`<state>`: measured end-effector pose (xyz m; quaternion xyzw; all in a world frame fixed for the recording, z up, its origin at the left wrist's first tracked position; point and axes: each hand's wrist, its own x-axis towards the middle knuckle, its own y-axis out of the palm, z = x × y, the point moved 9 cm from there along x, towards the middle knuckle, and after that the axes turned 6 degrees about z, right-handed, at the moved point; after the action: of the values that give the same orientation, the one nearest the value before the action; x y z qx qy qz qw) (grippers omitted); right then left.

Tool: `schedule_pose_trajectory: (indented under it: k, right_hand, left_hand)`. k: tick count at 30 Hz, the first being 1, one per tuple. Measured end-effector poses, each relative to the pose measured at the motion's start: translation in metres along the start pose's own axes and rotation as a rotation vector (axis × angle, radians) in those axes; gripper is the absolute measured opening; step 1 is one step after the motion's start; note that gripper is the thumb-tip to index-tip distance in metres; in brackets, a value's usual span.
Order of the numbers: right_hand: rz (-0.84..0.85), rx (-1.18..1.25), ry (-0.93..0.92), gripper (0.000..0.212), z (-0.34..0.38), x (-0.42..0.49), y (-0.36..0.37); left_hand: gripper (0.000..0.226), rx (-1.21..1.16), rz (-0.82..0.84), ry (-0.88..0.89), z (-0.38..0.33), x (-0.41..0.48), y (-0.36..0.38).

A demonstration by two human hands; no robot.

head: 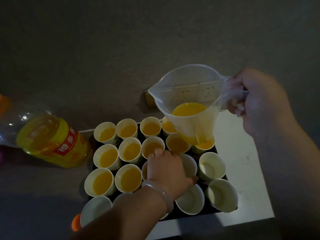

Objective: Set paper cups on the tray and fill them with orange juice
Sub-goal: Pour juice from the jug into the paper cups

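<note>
On a pale bench (242,153) in dim light, a black tray (199,216) holds rows of paper cups (212,166). Most are filled with orange juice (128,151); the nearest are empty. The right hand (259,101) grips the handle of a clear jug (188,104) of juice above the far right cups. The left hand (169,168) lies over a middle cup, and whether its fingers grip cannot be told. A juice bottle (52,141) sits left of the tray.

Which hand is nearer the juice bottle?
Left. The left hand grips a cup right of the bottle; the right hand holds the jug, farther right.
</note>
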<state>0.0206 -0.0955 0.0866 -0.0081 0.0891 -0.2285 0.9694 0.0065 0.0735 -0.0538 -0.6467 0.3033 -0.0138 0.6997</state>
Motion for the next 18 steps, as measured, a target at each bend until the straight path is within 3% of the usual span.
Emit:
schedule_pose_trajectory:
  k: [3, 10, 15, 18]
  right_hand:
    - [0.013, -0.01, -0.013, 0.034, 0.0, 0.001, 0.002]
    - [-0.004, 0.047, -0.029, 0.043, -0.002, 0.005, -0.001]
    - [-0.039, 0.051, -0.03, 0.048, -0.001, 0.008, -0.008]
    - [-0.063, 0.065, -0.051, 0.038, 0.003, 0.012, -0.014]
  left_hand:
    - [0.074, -0.014, 0.005, 0.012, -0.001, 0.001, 0.0]
    - [0.067, -0.112, -0.07, 0.063, -0.001, -0.005, -0.007]
    - [0.057, -0.233, -0.227, 0.128, 0.0, -0.019, -0.024]
    - [0.056, -0.38, -0.335, 0.162, 0.006, -0.033, -0.042]
